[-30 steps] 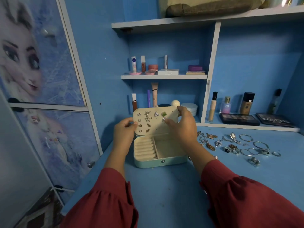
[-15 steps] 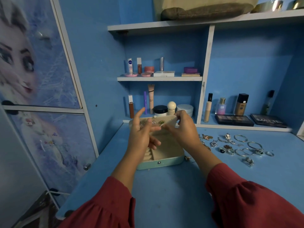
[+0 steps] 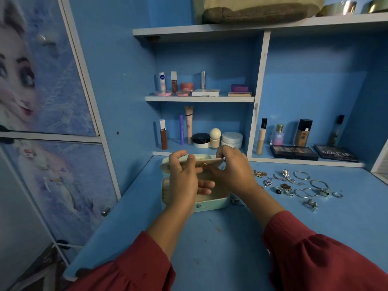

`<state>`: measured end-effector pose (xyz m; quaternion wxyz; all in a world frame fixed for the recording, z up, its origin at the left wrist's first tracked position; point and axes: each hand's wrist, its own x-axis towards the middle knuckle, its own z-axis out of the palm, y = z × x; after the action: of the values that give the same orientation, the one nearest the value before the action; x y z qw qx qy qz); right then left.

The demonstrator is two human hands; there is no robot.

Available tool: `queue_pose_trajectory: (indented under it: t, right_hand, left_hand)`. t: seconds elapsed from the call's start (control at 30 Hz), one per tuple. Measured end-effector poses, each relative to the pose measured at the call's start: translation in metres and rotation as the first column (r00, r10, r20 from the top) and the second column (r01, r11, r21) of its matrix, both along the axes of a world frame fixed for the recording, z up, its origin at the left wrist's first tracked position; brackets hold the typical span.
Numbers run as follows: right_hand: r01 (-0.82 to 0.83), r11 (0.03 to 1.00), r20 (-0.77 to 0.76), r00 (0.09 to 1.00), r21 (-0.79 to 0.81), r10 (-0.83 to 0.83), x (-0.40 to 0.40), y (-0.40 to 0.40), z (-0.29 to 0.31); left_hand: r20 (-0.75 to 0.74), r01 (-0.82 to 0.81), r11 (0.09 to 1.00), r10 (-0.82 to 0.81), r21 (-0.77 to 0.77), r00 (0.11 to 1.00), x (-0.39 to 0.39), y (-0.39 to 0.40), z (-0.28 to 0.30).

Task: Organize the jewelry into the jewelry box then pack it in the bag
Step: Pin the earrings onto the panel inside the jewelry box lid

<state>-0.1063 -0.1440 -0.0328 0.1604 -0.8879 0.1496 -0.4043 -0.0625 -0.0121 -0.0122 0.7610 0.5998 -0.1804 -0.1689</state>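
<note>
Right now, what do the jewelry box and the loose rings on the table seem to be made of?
Jewelry box: probably faux leather, matte mint, with a metal snap stud on its front. Rings: likely silver-toned metal, since they glint; the real metal cannot be told.

Left hand (image 3: 183, 181) and right hand (image 3: 233, 171) raised together; fingers curled, pinching.

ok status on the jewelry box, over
Both hands, left hand and right hand, gripping the earring panel over the open jewelry box. Rings and bangles loose on the desk, not yet packed. Nothing blocking.
</note>
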Motion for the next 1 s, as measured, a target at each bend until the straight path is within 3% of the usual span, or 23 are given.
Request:
queue_pose_trajectory:
  t: [0.23,0.43,0.57,0.73,1.0]
  right_hand:
    - [-0.040,0.983,-0.064,0.998,-0.179,0.028,-0.008,-0.005,-0.005]
    - [-0.115,0.974,-0.187,0.979,-0.193,0.079,-0.018,-0.006,-0.001]
    - [-0.179,0.980,-0.280,0.948,-0.086,0.148,-0.028,-0.016,0.003]
    - [-0.132,0.947,-0.283,0.934,0.294,0.218,-0.047,-0.033,0.014]
    - [0.002,0.924,-0.556,0.800,0.381,0.227,-0.059,-0.046,0.019]
  left_hand:
    - [-0.193,0.031,0.996,-0.046,-0.079,0.980,-0.005,0.005,0.003]
    - [-0.316,-0.010,0.997,-0.016,-0.081,0.948,-0.015,0.008,0.000]
    - [-0.341,-0.023,0.999,0.006,-0.047,0.940,-0.017,0.010,-0.001]
    - [-0.321,-0.026,1.000,0.026,0.004,0.947,-0.020,0.012,-0.001]
    - [-0.300,-0.047,0.997,0.065,0.066,0.952,-0.023,0.012,0.000]
